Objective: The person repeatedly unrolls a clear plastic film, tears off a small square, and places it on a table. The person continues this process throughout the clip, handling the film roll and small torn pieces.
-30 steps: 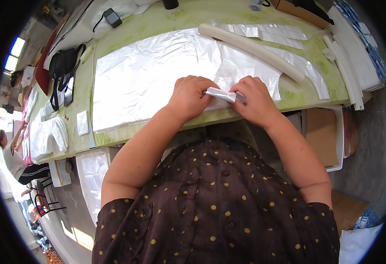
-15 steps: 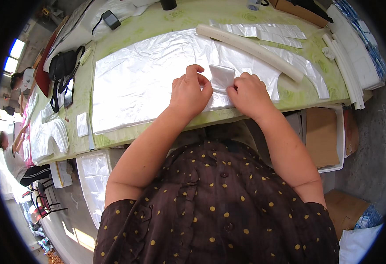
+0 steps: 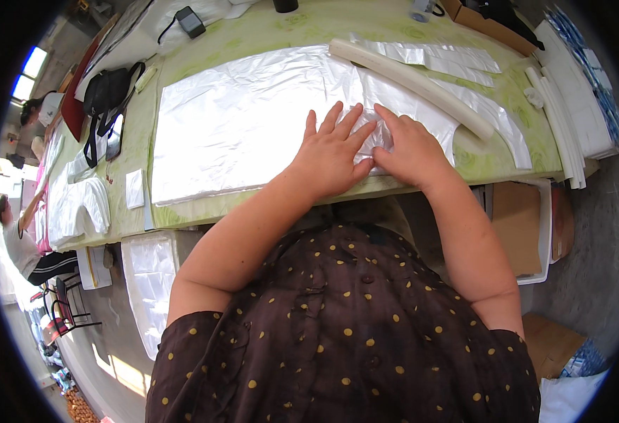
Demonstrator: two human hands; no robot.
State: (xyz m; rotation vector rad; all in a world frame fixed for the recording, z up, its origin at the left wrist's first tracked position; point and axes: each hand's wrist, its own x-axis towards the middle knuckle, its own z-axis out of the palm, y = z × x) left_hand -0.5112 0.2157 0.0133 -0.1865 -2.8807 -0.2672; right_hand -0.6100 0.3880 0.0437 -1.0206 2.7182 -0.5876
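Observation:
A wide stack of thin white plastic sheets (image 3: pixel 232 127) covers the near part of the table. My left hand (image 3: pixel 327 158) lies flat on it, fingers spread, its fingertips at a small folded piece of clear, crinkled plastic (image 3: pixel 377 135). Pressed against the right side of that piece is my right hand (image 3: pixel 414 148), index finger stretched out and thumb apart from it; its other fingers are partly hidden. Just beyond the hands, a long pale tube (image 3: pixel 415 90) rests slantwise across the plastic.
Cut plastic strips (image 3: pixel 450 56) lie behind the tube. On the left of the green tablecloth (image 3: pixel 253 32) are a black bag (image 3: pixel 105 92), a phone (image 3: pixel 115 137) and a small white folded packet (image 3: pixel 135 189). White rolls (image 3: pixel 556 127) lie at the right end. Two people work at far left.
My left hand has opened from a curled grip and flattened on the sheets. The folded plastic, upright before, is now pressed down. My right index finger has stretched out.

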